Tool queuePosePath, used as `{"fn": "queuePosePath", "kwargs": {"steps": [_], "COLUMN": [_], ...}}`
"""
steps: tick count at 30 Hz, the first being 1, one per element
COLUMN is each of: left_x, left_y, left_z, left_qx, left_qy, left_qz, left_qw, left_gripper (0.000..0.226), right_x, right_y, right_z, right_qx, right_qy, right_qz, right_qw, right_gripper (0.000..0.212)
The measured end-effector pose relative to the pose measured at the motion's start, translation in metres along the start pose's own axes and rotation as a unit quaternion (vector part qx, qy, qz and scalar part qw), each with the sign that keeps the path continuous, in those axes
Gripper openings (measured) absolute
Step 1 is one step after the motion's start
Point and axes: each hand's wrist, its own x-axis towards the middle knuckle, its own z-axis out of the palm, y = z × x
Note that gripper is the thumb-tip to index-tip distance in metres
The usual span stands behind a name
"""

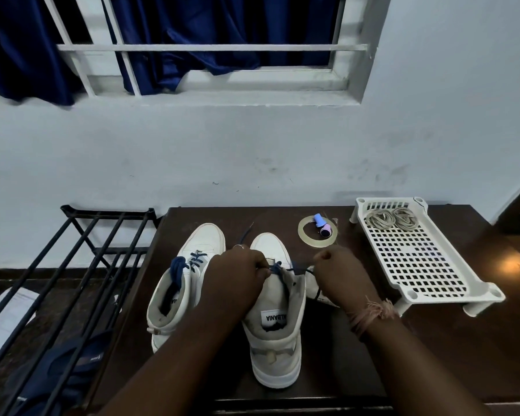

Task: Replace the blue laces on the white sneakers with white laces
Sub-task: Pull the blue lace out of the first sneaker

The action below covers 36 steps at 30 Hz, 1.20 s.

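Tape ring [317, 233] on dark table [433, 340]; black rack [72, 265] left.

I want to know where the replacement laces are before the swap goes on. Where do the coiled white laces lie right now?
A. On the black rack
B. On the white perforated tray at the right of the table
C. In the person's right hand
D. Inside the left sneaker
B: the white laces lie in two coils at the far end of the perforated tray, apart from both hands.

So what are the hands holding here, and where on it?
Both hands grip the blue lace of the right-hand sneaker: left hand at the crossing over the tongue, right hand on the strand pulled out sideways.
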Motion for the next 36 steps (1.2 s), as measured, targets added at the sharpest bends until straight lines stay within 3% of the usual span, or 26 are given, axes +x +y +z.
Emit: {"fn": "queuePosePath", "kwargs": {"steps": [2, 5, 9, 17, 20, 22, 25, 30, 34, 36], "left_x": [0.000, -0.001, -0.002, -0.003, 0.000, 0.003, 0.005, 0.007, 0.006, 0.009], "left_y": [0.000, 0.000, 0.002, 0.007, 0.004, 0.003, 0.008, 0.022, 0.028, 0.027], "left_z": [0.000, 0.001, 0.002, 0.001, 0.001, 0.000, -0.006, -0.022, -0.029, -0.036], "left_qx": [-0.007, -0.014, -0.019, -0.045, -0.087, -0.125, -0.253, -0.488, -0.585, -0.622], "left_qy": [0.006, 0.013, 0.026, 0.029, 0.011, 0.002, -0.013, 0.001, -0.002, 0.030], "left_qz": [-0.001, 0.005, 0.000, -0.017, -0.051, -0.091, -0.146, -0.146, -0.126, -0.124], "left_qw": [1.000, 1.000, 0.999, 0.998, 0.995, 0.988, 0.956, 0.861, 0.801, 0.772], "left_gripper": [0.016, 0.013, 0.014, 0.012, 0.012, 0.014, 0.012, 0.009, 0.010, 0.007], "right_x": [0.000, -0.005, -0.003, -0.008, -0.019, -0.025, -0.029, -0.034, -0.034, -0.033], "right_y": [0.013, 0.024, 0.031, 0.024, -0.003, -0.023, -0.036, -0.039, -0.042, -0.042], "right_z": [-0.003, 0.001, 0.002, 0.003, -0.001, 0.002, 0.012, 0.010, 0.019, 0.023], "right_qx": [-0.046, -0.119, -0.101, -0.051, -0.085, -0.017, 0.101, 0.118, 0.084, 0.081], "right_qy": [0.003, -0.025, -0.011, 0.045, 0.112, 0.088, 0.026, 0.098, 0.077, 0.079], "right_qz": [0.029, 0.044, 0.075, 0.140, 0.083, 0.016, -0.002, -0.072, -0.075, -0.072], "right_qw": [0.999, 0.992, 0.992, 0.988, 0.987, 0.996, 0.995, 0.986, 0.991, 0.991], "right_gripper": [0.011, 0.026, 0.035, 0.033, 0.040, 0.041, 0.030, 0.016, 0.003, 0.008]}}
